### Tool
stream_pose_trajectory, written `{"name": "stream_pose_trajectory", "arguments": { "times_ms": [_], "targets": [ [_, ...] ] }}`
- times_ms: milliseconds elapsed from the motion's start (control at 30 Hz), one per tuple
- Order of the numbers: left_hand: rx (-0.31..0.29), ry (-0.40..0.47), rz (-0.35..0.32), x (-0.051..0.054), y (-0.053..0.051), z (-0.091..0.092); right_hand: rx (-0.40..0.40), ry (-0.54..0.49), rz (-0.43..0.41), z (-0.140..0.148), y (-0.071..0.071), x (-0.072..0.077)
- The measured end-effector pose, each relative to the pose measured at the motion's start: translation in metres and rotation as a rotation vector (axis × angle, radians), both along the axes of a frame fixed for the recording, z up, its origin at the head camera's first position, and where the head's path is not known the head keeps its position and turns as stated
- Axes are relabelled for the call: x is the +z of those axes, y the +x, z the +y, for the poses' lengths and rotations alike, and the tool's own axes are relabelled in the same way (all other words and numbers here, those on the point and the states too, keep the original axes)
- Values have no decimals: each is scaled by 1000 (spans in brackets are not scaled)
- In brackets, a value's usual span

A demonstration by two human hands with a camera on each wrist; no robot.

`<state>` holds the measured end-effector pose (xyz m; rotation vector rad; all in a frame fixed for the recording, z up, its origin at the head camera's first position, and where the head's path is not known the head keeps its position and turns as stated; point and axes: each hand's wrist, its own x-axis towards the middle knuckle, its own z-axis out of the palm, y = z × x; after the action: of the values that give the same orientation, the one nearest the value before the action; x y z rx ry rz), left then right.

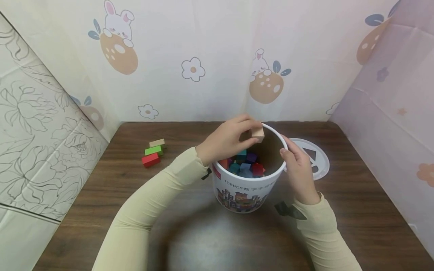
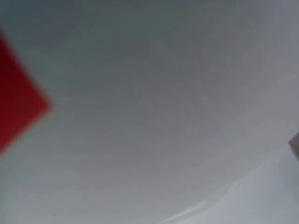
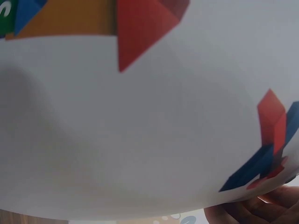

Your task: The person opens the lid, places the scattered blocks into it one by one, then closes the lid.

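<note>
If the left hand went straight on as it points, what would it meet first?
Likely the far rim of the bucket, the wooden block in the left hand leading; depth is unclear, it might pass above.

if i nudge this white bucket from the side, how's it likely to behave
The white bucket looks stiff, its rim round where the right hand grips it. Pushed high, it might tip, since it tapers toward the bottom. The loose blocks inside would probably shift.

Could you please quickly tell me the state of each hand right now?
Left hand: closed, holding a wooden block.
Right hand: closed, holding the bucket at its rim.
</note>
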<state>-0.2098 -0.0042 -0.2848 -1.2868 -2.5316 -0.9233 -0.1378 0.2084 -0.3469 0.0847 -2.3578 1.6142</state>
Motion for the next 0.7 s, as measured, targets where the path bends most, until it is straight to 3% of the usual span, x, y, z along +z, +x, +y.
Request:
{"name": "stream_pose_trajectory", "arguments": {
  "times_ms": [700],
  "targets": [
    [16, 19, -22, -2, 6, -3, -13, 14, 8, -2, -1, 0]
  ]
}}
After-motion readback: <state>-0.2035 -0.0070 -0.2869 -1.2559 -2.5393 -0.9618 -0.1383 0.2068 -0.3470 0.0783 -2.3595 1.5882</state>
